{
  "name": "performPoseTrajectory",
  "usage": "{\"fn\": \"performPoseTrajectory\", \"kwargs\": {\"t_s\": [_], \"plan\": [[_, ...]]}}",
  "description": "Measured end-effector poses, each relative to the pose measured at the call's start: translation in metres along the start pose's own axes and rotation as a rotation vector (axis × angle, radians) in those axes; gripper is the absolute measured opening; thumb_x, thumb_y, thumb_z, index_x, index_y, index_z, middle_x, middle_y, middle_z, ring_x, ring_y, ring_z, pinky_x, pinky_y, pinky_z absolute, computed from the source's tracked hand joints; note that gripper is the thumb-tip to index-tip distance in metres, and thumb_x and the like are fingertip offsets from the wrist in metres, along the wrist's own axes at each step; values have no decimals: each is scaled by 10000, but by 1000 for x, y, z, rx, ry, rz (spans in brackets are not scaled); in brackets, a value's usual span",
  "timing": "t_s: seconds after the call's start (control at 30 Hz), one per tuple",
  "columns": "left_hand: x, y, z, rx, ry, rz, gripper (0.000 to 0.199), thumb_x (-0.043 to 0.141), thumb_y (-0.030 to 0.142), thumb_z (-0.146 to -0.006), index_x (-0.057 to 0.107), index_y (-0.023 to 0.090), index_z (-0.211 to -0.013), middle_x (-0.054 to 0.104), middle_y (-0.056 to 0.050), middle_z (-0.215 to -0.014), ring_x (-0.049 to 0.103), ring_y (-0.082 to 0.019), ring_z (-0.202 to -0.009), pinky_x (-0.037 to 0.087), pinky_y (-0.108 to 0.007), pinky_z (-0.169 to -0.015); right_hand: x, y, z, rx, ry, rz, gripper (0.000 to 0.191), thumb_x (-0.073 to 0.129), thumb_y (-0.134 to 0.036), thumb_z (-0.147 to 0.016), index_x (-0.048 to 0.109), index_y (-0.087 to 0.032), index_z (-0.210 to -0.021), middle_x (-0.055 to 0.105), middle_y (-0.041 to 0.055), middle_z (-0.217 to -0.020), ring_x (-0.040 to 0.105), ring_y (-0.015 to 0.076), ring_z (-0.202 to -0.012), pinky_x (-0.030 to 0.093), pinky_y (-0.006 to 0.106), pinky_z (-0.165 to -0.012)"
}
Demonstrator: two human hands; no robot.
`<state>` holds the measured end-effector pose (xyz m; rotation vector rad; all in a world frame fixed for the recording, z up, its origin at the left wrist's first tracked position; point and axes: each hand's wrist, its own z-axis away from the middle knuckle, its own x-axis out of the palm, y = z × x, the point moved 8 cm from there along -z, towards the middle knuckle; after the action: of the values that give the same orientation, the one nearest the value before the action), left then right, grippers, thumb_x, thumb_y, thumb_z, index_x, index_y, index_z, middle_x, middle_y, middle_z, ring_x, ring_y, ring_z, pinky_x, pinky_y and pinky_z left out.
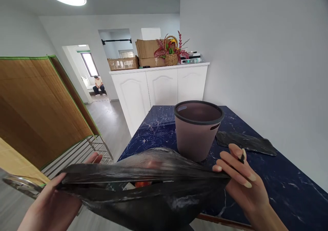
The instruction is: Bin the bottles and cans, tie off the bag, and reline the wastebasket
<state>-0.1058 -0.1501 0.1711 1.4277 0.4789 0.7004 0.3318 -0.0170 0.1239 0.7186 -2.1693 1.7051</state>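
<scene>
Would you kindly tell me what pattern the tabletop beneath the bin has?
The tabletop is dark blue with white marble-like veining, clearest in the head view.

No readable text, brands or numbers. Plastic bottle (192, 60) near right end of white cabinet (162, 84): too small to read. Red item (142, 184) inside black plastic bag (153, 207): partly hidden, nothing legible.
</scene>
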Motion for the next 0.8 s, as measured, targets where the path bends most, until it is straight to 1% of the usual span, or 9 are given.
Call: {"fn": "performPoseTrajectory", "kwargs": {"t_s": [0.03, 0.07, 0.13, 0.17, 0.23, 0.3, 0.4, 0.6, 0.8], "plan": [[13, -1, 1, -49, 0, 96, 433, 712, 622, -814, 840, 295, -1068, 822, -43, -1242, 730, -364, -1265, 729, -397, -783, 6, 0, -2, -6, -18, 33, 390, 649, -623, -1006, 488, -319, -821, 147, -115, -565, 151, 92, -376, 587, 339, -524], [24, 0, 1, -70, 20, 195, 332, 732, 569, -820, 817, 290, -978, 832, -41, -1056, 773, -326, -1150, 725, -354, -735, 13, 0, -4, -10, -44, 45, 388, 616, -634, -1023, 492, -320, -831, 150, -117, -562, 113, 87, -365, 504, 281, -421], [49, 2, 4, -64, -21, 396, 219, 812, 410, -792, 663, 260, -734, 641, 8, -648, 757, -206, -767, 678, -248, -617, 25, -1, -6, -24, -137, 16, 381, 593, -661, -1036, 526, -326, -867, 202, -122, -550, 72, 73, -336, 321, 209, -286], [62, 5, 6, -31, -78, 461, 322, 837, 348, -781, 555, 244, -665, 488, 44, -549, 642, -138, -574, 618, -195, -527, 31, -2, -7, -28, -197, 0, 364, 595, -656, -1042, 556, -328, -888, 243, -125, -546, 69, 66, -324, 265, 194, -257], [86, 11, 12, 81, -232, 480, 479, 850, 332, -811, 416, 230, -638, 316, 85, -514, 344, -68, -403, 433, -156, -368, 39, -6, -5, -43, -320, 41, 285, 609, -579, -1068, 637, -326, -941, 343, -124, -546, 124, 54, -299, 260, 189, -249], [100, 15, 19, 268, -334, 370, 483, 794, 412, -902, 406, 233, -676, 324, 88, -519, 239, -76, -408, 311, -193, -343, 44, -14, -2, -121, -406, 240, 188, 631, -446, -1087, 720, -314, -987, 474, -98, -569, 293, 61, -314, 373, 220, -327], [104, 12, 28, 585, -361, 82, 408, 660, 480, -1015, 443, 252, -756, 424, 66, -534, 350, -124, -475, 354, -244, -468, 50, -24, 6, -335, -475, 688, 164, 645, -318, -1080, 790, -312, -1004, 686, -12, -697, 559, 131, -504, 443, 288, -507], [120, -25, 28, 983, -463, -587, 198, 540, 318, -1048, 591, 255, -867, 602, 29, -640, 534, -160, -540, 435, -290, -576, 58, -1, 22, -548, -601, 1244, 291, 494, -286, -1135, 771, -290, -1046, 699, 10, -789, 545, 128, -567, 300, 313, -540], [155, -48, 38, 1248, -644, -862, 165, 495, 176, -1040, 633, 251, -1091, 761, -71, -1099, 754, -201, -965, 575, -277, -792, 48, 31, 21, -534, -655, 1343, 303, 467, -301, -1149, 764, -302, -1088, 767, 53, -1140, 654, 134, -686, 397, 285, -597]]}}
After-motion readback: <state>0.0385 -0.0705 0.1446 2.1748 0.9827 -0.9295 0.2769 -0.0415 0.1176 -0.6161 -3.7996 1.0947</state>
